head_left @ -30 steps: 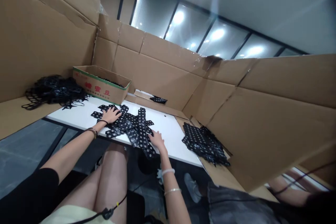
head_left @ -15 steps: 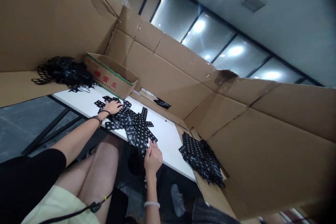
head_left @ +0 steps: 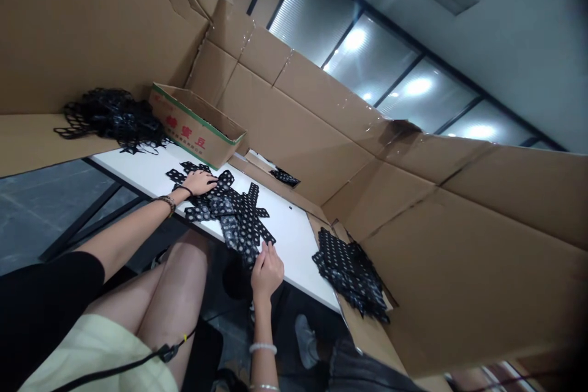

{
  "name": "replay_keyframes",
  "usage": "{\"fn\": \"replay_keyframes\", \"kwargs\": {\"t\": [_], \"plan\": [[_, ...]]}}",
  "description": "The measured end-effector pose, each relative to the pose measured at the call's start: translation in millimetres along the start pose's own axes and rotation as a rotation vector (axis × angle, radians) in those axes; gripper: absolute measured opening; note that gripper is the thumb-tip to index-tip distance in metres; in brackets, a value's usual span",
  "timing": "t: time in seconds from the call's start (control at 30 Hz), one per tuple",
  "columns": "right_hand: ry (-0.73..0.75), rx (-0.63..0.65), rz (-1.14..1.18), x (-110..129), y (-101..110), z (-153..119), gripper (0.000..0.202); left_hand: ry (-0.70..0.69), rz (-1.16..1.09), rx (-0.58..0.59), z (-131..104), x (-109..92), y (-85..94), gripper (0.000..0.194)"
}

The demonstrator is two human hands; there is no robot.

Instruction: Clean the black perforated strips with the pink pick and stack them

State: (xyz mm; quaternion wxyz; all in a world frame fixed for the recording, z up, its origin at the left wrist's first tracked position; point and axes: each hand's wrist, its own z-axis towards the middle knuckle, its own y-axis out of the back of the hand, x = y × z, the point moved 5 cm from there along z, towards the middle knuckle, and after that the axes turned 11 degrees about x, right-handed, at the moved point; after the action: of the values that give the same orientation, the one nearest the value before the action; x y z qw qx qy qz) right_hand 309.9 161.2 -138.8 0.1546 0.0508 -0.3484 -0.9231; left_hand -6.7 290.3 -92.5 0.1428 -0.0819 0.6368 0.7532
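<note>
Black sheets and strips (head_left: 245, 211) dotted with rows of pale round spots lie in a loose, overlapping pile on the white table (head_left: 301, 251). Across the upper left of this pile my left hand (head_left: 200, 183) rests flat, fingers spread and palm down. My right hand (head_left: 268, 271) is at the pile's near right corner. Its fingertips are pressed together at the end of one black dotted strip (head_left: 266, 234). Part of the pile hangs over the table's near edge.
A heap of tangled black cut-out pieces (head_left: 113, 116) lies at the left, beside an open cardboard box (head_left: 199, 138) with red characters. Stacked black dotted sheets (head_left: 351, 272) stand at the right. Tall cardboard walls (head_left: 294, 122) surround the table. Another person's shoe (head_left: 306, 341) shows below.
The view has shifted slightly. Both hands keep nearly the same places on the pile, and I see no clear movement of the strips.
</note>
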Motion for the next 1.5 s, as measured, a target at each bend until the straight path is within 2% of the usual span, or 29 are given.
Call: {"fn": "replay_keyframes", "kwargs": {"t": [0.23, 0.47, 0.9, 1.23, 1.37, 1.5], "plan": [[-0.010, 0.021, 0.012, -2, -2, -1, 0.039, 0.031, -0.023, 0.012, 3, 5, -2.8, 0.044], [-0.087, 0.141, 0.062, -3, -5, -1, 0.044, 0.034, -0.036, 0.013, 4, 6, -3.0, 0.042], [-0.065, 0.081, 0.049, -2, -3, 0, 0.042, 0.040, -0.040, 0.007, 3, 7, -2.1, 0.042], [-0.077, 0.098, 0.069, -2, -5, 0, 0.042, 0.045, -0.019, 0.009, 1, 5, -0.3, 0.042], [-0.112, 0.150, 0.078, 1, -3, 0, 0.043, 0.038, 0.012, 0.010, -3, 1, 2.2, 0.044], [-0.129, 0.182, 0.085, 6, -1, 2, 0.041, -0.007, 0.134, 0.016, 14, 0, 12.0, 0.040]]}}
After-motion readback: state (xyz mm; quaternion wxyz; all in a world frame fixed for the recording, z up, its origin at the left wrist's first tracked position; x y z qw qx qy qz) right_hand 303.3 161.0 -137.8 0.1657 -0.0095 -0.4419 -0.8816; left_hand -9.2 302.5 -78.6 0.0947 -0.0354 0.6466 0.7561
